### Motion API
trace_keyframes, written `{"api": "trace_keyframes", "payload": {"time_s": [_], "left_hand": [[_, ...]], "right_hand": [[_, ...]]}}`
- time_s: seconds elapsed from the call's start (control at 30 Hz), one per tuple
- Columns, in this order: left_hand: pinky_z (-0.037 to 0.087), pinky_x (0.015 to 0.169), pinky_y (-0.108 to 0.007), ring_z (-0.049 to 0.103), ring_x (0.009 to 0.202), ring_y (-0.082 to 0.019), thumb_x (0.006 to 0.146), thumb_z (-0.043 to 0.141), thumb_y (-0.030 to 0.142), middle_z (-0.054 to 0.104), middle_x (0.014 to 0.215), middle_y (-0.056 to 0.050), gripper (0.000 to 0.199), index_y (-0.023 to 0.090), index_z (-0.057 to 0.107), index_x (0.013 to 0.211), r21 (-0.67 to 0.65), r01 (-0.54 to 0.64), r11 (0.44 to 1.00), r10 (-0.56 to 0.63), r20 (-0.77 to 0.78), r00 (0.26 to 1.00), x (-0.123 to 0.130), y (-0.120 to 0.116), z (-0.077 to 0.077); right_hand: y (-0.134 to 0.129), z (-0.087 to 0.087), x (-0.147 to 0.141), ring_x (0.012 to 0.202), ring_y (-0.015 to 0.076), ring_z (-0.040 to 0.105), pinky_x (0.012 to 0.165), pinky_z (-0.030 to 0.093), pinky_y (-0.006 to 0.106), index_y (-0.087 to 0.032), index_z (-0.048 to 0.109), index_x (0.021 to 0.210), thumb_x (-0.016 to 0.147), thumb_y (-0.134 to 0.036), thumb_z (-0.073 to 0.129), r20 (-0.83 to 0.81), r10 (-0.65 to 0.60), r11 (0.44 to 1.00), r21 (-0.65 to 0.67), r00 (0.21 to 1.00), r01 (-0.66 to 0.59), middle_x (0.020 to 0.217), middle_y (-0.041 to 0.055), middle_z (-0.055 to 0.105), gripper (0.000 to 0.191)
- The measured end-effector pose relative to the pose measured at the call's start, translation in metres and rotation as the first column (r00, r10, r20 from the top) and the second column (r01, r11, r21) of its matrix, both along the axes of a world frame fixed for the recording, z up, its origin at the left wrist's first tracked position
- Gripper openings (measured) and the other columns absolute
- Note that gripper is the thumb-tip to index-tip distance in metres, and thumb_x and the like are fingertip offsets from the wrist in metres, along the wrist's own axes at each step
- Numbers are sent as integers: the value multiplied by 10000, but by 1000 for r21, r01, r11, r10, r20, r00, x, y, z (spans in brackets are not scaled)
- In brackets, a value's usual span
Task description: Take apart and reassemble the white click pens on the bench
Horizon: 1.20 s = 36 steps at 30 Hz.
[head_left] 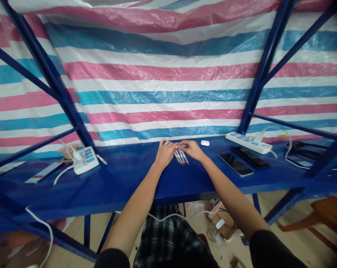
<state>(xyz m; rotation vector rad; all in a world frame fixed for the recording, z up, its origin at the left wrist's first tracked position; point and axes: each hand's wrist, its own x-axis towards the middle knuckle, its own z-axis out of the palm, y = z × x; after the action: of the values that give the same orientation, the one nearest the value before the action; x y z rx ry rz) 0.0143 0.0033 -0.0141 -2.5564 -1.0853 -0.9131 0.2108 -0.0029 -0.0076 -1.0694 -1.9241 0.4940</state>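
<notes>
Several white pens (181, 158) with dark tips lie side by side on the blue tabletop (123, 167), pointing towards me. Just beyond them, my left hand (166, 149) and my right hand (191, 149) meet with bent fingers. Between their fingertips is a thin whitish pen (177, 146), held roughly crosswise and partly hidden by the fingers. The far ends of the lying pens are covered by my hands.
A white earbud case (204, 143) sits to the right, near a phone (235, 163), a black slab (250, 157) and a power strip (248, 143). Another power strip (86, 160) and a marker (101, 159) are at left. Blue metal posts (259, 78) flank the striped sheet (162, 93).
</notes>
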Motion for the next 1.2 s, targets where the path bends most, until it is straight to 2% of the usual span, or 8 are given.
{"api": "trace_keyframes", "payload": {"time_s": [0.13,0.3,0.6,0.7,0.83,0.93,1.1,1.2], "left_hand": [[426,957,-380,660,988,-246,1032,500,374,738,1032,-102,296,214,687,1197,-97,13,995,-13,8,1000,-2,2,-1],[457,859,-312,676,935,-216,1010,552,409,733,1035,-72,267,238,722,1126,-150,62,987,-51,71,996,-3,-1,0],[461,790,-283,679,884,-204,1003,559,430,744,981,-60,286,244,773,1040,-166,82,983,-59,138,989,-7,2,-1],[462,800,-284,685,881,-203,1001,566,418,754,971,-53,273,257,784,1034,-184,94,978,-68,142,988,-8,3,-1],[471,790,-278,702,897,-206,995,580,414,770,980,-45,268,253,791,1025,-226,105,968,-66,177,982,-10,3,1],[482,804,-273,706,931,-208,994,581,424,772,1000,-48,275,252,785,1060,-216,112,970,-67,206,976,-11,3,2],[487,798,-267,704,912,-194,978,621,373,767,987,-43,222,242,781,1058,-154,108,982,-67,247,967,-11,4,0],[485,780,-263,701,885,-187,968,638,353,762,969,-38,200,245,783,1054,-141,99,985,-63,240,969,-9,4,-1]], "right_hand": [[2,-1,4,625,139,513,623,361,236,-160,650,702,962,-534,499,40,-22,993,-112,999,26,617,-1,584,480],[5,-4,3,573,120,416,554,300,240,-175,561,651,912,-592,521,5,-18,981,-191,1000,18,555,-33,440,494],[8,-9,4,485,106,414,517,327,238,-141,678,794,902,-604,533,-71,40,944,-325,997,-61,546,-19,521,498],[8,-9,6,520,113,424,536,326,238,-140,689,741,908,-578,529,-1,48,964,-261,999,-47,532,-23,492,494],[11,-9,6,689,147,555,638,388,239,-147,728,796,858,-504,624,3,23,991,-128,1000,-22,698,20,656,377],[14,-12,3,761,166,615,681,441,250,-161,716,866,779,-470,717,-122,51,991,-114,991,-65,833,43,726,321],[15,-15,0,576,144,549,462,394,231,-195,631,893,715,-464,766,-361,46,970,-207,931,-129,740,20,681,350],[14,-13,-2,649,155,604,455,432,224,-201,624,890,645,-375,820,-433,85,963,-197,898,-186,848,34,700,358]]}}
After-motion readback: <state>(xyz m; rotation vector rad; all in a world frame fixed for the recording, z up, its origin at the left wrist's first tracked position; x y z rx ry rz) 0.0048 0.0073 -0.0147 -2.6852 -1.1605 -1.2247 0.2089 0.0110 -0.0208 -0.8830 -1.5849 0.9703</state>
